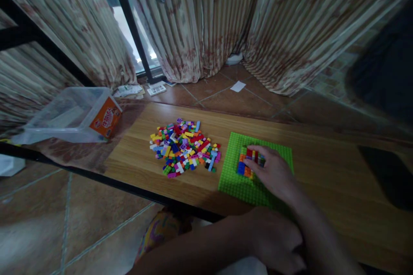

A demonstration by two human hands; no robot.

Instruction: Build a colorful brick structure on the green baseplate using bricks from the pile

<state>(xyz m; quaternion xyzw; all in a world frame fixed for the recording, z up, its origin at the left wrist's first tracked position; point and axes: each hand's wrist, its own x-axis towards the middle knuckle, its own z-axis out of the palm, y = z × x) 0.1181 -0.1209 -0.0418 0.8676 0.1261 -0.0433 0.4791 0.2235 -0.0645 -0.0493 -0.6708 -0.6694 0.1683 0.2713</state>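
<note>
My right hand (272, 169) reaches over the green baseplate (232, 176), its thumb and forefinger closed around a red toy brick (249, 153). That brick sits among a low block of joined bricks (241, 167) in blue, orange, yellow and green. Part of this block is hidden under my fingers and palm. Closer to me, my left hand (274, 236) is beside my right forearm at the table's near edge. Its fingers look curled in the shade, and what they hold, if anything, is hidden. Left of the baseplate lies a loose pile of mixed toy bricks (183, 148).
A clear plastic bin (61, 126) with an orange label stands at the table's left end. On the right of the wooden table (322, 180) lies a dark flat object (387, 174). Beyond are a tiled floor, scattered papers (238, 86) and striped curtains (200, 21).
</note>
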